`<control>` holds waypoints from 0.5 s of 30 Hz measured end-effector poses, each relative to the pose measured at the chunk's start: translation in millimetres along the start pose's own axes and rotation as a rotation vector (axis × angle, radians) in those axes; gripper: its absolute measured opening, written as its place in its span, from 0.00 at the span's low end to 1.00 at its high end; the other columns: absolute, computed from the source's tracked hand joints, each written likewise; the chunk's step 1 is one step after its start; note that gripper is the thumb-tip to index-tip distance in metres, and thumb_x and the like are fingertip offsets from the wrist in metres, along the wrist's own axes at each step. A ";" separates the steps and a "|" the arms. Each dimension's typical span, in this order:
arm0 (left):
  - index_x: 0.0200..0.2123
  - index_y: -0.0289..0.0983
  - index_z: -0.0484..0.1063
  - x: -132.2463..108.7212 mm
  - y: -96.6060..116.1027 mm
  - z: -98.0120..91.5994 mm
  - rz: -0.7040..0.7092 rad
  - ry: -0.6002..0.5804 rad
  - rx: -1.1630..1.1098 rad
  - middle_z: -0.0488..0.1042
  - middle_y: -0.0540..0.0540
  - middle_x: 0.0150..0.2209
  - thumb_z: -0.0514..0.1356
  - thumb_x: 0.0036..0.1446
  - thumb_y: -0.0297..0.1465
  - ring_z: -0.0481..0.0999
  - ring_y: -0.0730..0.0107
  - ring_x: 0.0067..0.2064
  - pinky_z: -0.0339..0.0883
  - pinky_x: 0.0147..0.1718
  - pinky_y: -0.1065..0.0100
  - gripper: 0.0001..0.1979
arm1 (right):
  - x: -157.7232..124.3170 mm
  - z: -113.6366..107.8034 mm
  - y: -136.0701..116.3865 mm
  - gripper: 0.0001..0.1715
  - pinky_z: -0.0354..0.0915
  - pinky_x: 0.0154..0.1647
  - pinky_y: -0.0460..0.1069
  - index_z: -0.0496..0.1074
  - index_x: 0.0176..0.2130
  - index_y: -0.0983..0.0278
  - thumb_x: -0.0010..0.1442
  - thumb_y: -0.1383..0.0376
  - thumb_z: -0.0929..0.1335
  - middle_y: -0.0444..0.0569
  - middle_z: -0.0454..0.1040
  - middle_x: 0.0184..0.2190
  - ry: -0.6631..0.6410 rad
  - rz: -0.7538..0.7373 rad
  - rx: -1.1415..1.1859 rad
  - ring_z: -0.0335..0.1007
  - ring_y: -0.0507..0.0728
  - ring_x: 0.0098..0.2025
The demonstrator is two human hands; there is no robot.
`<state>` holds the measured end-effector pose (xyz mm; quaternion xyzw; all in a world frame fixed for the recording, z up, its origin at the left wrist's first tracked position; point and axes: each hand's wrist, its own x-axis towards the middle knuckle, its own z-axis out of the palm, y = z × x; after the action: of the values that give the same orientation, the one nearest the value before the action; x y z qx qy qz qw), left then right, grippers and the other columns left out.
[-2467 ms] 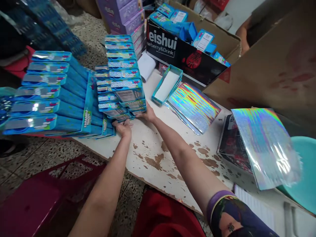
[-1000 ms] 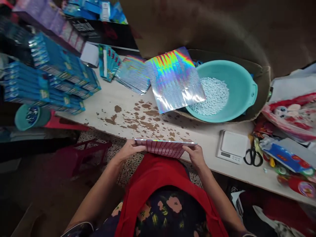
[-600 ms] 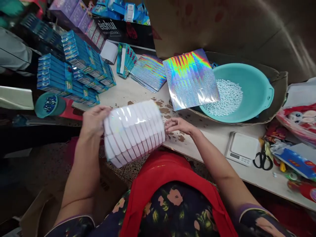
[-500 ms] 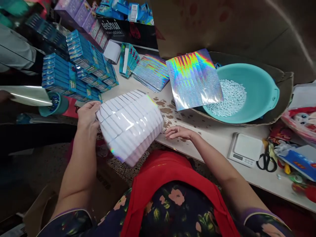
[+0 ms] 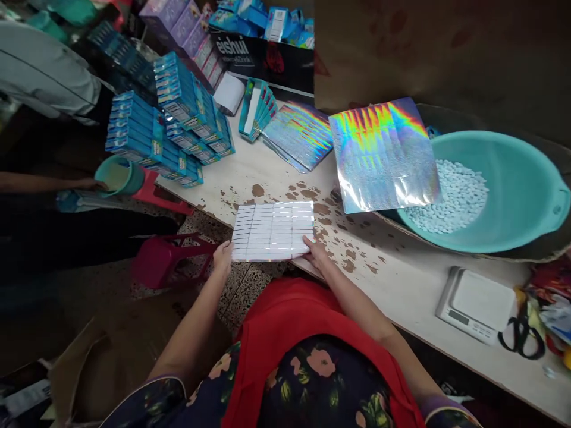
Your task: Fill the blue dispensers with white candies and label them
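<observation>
Between my hands is a white sheet (image 5: 273, 232) ruled with lines into long strips, its surface glossy. It lies level over the front edge of the worktable. My left hand (image 5: 222, 259) grips its left edge near the lower corner. My right hand (image 5: 316, 251) pinches the lower right corner, thumb on top and the fingers hidden underneath. Beyond it, several silvery rainbow sheets (image 5: 298, 134) lie in a pile. Another shiny rainbow sheet (image 5: 386, 156) leans on the rim of a turquoise basin (image 5: 513, 196) that holds small white pellets (image 5: 455, 196).
Blue boxes (image 5: 178, 119) stand stacked at the back left. A kitchen scale (image 5: 477, 303) and black scissors (image 5: 521, 337) lie on the right. Left of the table are a pink stool (image 5: 163, 261), a small turquoise bucket (image 5: 119, 175) and another person's arm (image 5: 49, 181).
My right hand, free before, now grips the white sheet's right corner. The sheet has gone from tilted and curled to flat. The other person's shiny sheet has left the view by the bucket.
</observation>
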<state>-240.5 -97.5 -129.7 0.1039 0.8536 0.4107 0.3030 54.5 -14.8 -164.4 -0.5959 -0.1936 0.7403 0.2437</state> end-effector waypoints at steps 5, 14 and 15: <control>0.26 0.31 0.72 -24.0 -22.2 -10.3 -0.243 -0.283 -0.054 0.74 0.45 0.22 0.70 0.31 0.33 0.72 0.68 0.23 0.68 0.24 0.67 0.16 | -26.1 -54.0 8.9 0.20 0.66 0.38 0.52 0.73 0.30 0.64 0.38 0.55 0.73 0.48 0.77 0.29 0.162 -0.106 -0.305 0.71 0.61 0.36; 0.32 0.32 0.73 -42.3 -15.9 28.1 -0.187 -0.525 0.033 0.75 0.47 0.25 0.68 0.36 0.40 0.73 0.68 0.28 0.65 0.27 0.71 0.21 | -87.7 -118.8 43.1 0.21 0.57 0.26 0.48 0.70 0.23 0.64 0.38 0.49 0.72 0.45 0.70 0.19 0.306 -0.107 -0.463 0.63 0.56 0.26; 0.32 0.33 0.73 -46.6 -9.1 32.8 -0.104 -0.521 0.078 0.75 0.48 0.26 0.67 0.38 0.39 0.74 0.68 0.30 0.65 0.29 0.71 0.19 | -94.8 -123.9 49.9 0.22 0.57 0.26 0.48 0.70 0.23 0.65 0.39 0.48 0.71 0.45 0.70 0.19 0.331 -0.104 -0.451 0.63 0.55 0.26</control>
<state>-183.1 -102.3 -132.2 0.1735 0.7661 0.3208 0.5292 185.2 -111.6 -145.1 -0.7370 -0.3413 0.5577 0.1710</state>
